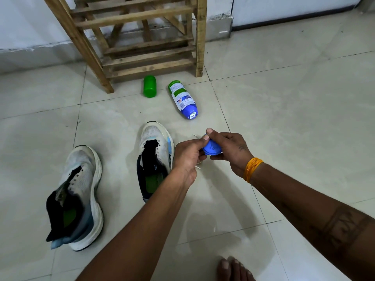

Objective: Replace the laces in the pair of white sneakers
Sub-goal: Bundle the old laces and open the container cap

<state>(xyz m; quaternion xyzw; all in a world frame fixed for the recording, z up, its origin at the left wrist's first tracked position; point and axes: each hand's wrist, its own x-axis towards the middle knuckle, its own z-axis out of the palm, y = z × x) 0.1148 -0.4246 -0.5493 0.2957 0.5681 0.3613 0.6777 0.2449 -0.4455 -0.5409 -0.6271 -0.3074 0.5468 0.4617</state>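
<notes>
- Head view, looking down at a pale tiled floor (pixel 284 122) with both forearms reaching forward.
- The left hand (pixel 187 154) and the right hand (pixel 229 150) meet in the middle, both curled round a small round blue object (pixel 211 149); what the object is cannot be told.
- The right thumb lies over the top of the blue object, and the left fingers pinch its near side.
- A thin white lace end (pixel 197 168) shows just below the left hand, and another bit pokes out beyond the hands.
- An orange band (pixel 252 169) circles the right wrist.
- Two white sneakers stand on the floor without laces: the nearer sneaker (pixel 80 197) at the left, the farther sneaker (pixel 155 159) just beside the left hand.
- Beyond the hands a blue and white bottle (pixel 183 99) lies on its side, with a green cap (pixel 149 86) near it.
- A wooden rack (pixel 142 37) stands against the wall.
- Bare toes (pixel 233 269) show at the bottom edge.
</notes>
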